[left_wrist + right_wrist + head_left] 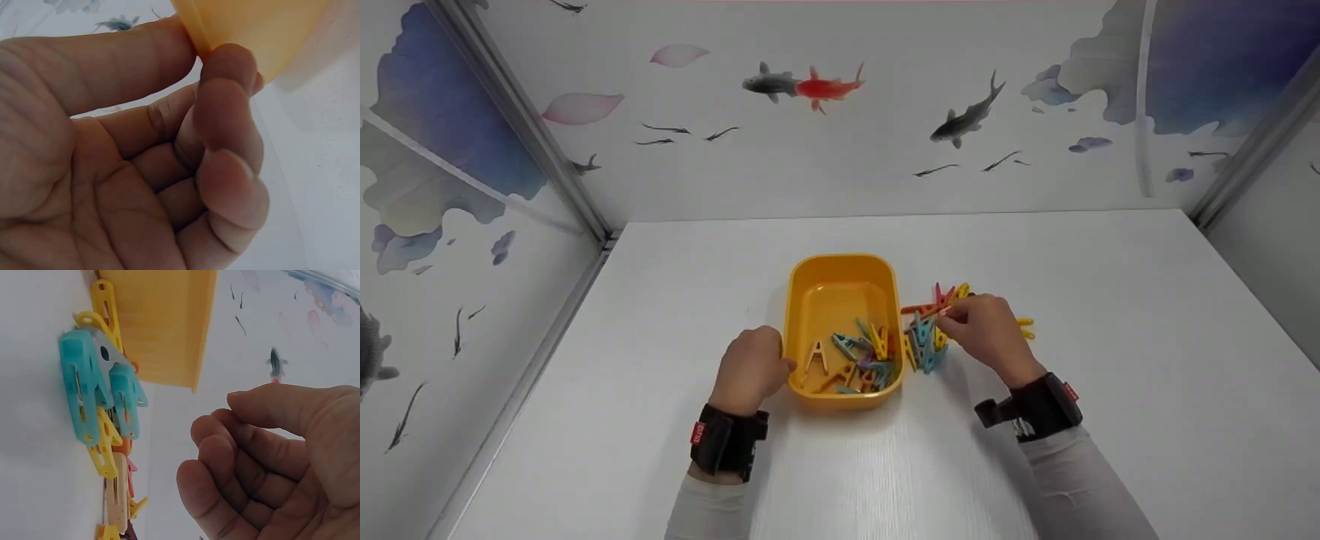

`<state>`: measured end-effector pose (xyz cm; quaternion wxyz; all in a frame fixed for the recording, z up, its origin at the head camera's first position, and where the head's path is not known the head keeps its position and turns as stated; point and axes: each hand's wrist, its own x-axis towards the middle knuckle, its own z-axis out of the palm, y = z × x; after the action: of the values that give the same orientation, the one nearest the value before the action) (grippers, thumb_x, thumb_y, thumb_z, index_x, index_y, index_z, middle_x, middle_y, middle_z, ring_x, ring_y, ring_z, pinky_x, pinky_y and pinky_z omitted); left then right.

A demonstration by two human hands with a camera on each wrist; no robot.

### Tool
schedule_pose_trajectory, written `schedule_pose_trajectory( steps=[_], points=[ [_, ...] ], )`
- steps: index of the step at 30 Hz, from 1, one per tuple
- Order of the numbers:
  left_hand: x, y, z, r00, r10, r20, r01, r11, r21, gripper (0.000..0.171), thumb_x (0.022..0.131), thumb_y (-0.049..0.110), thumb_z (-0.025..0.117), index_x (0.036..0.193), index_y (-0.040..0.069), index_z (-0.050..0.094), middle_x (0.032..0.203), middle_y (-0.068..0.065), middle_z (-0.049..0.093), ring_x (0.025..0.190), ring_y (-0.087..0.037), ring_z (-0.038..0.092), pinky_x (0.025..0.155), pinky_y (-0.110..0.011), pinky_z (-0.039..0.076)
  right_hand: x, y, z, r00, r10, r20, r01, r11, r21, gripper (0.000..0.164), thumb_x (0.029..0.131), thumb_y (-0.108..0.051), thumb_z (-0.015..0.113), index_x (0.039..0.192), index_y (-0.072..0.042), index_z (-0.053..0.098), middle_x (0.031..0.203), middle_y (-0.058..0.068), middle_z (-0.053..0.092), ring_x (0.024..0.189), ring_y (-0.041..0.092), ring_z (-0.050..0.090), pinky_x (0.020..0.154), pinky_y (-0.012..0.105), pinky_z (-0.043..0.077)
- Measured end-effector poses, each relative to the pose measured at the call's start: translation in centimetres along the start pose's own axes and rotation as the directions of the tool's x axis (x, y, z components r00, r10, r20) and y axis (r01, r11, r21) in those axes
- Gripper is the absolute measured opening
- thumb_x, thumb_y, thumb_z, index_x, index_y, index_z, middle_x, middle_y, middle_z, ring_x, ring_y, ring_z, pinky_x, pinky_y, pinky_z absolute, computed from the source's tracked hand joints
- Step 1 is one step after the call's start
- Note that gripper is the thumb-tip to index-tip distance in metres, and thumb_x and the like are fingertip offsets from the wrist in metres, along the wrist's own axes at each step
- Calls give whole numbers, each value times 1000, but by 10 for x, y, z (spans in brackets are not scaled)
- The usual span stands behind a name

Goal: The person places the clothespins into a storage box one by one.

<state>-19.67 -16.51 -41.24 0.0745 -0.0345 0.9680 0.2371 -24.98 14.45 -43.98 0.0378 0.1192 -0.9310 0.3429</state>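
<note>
A yellow plastic bin (840,292) stands on the table, with several coloured clothespins (877,341) lying in its near part. My left hand (750,367) pinches the bin's left wall, thumb on one side and fingers on the other, as the left wrist view shows up close. Right of the bin is a loose pile with teal clothespins (79,388), yellow ones and a beige clothespin (117,492). Just above this pile hovers my right hand (986,334), its fingers loosely curled. Nothing shows between thumb and fingertips of the right hand (253,461) in the right wrist view.
The white table (1147,337) reaches back to a wall panel (870,165) printed with fish and petals. Side panels with metal frame posts (532,127) border the left and right. Part of a yellow clothespin (1025,327) shows beyond the right hand.
</note>
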Motion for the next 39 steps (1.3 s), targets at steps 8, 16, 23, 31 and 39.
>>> schedule_pose_trajectory(
  steps=[8, 16, 23, 31, 39],
  points=[
    [1, 0, 0, 1000, -12, 7, 12, 1000, -9, 15, 91, 8, 75, 82, 2, 65, 65, -2, 45, 60, -19, 48, 55, -28, 36, 4, 7, 1, 987, 117, 110, -115, 993, -25, 23, 95, -15, 70, 80, 0, 76, 64, 3, 53, 63, 20, 47, 57, 29, 37],
    [1, 0, 0, 1000, -6, 2, 6, 1000, -7, 16, 91, 8, 75, 81, 1, 65, 64, -2, 45, 59, -18, 47, 54, -28, 35, 6, 13, 3, 956, 231, 180, -225, 973, -55, 26, 96, -20, 70, 80, 0, 75, 64, 3, 59, 57, 16, 48, 54, 27, 37],
    [1, 0, 0, 1000, 19, -11, -19, 1000, 16, 17, 91, 8, 76, 78, 1, 66, 63, -1, 43, 57, -16, 45, 52, -27, 34, 6, 14, 6, 928, 300, 223, -287, 954, -87, 27, 95, -23, 70, 79, -2, 74, 58, 0, 50, 54, 16, 47, 52, 27, 37],
    [1, 0, 0, 1000, 2, 0, -2, 1000, 5, 17, 91, 8, 76, 79, 1, 66, 63, -1, 43, 57, -17, 46, 53, -27, 34, 3, 16, 11, 932, 278, 232, -265, 960, -86, 33, 93, -24, 73, 67, -4, 68, 53, -3, 44, 48, 14, 44, 47, 27, 34],
    [0, 0, 0, 1000, -13, 10, 13, 1000, -4, 16, 91, 8, 75, 81, 1, 66, 64, -2, 45, 58, -17, 47, 53, -27, 35, 3, 19, 15, 929, 288, 231, -274, 957, -93, 36, 93, -24, 74, 64, -6, 65, 52, -3, 43, 45, 13, 42, 46, 26, 32]
  ],
)
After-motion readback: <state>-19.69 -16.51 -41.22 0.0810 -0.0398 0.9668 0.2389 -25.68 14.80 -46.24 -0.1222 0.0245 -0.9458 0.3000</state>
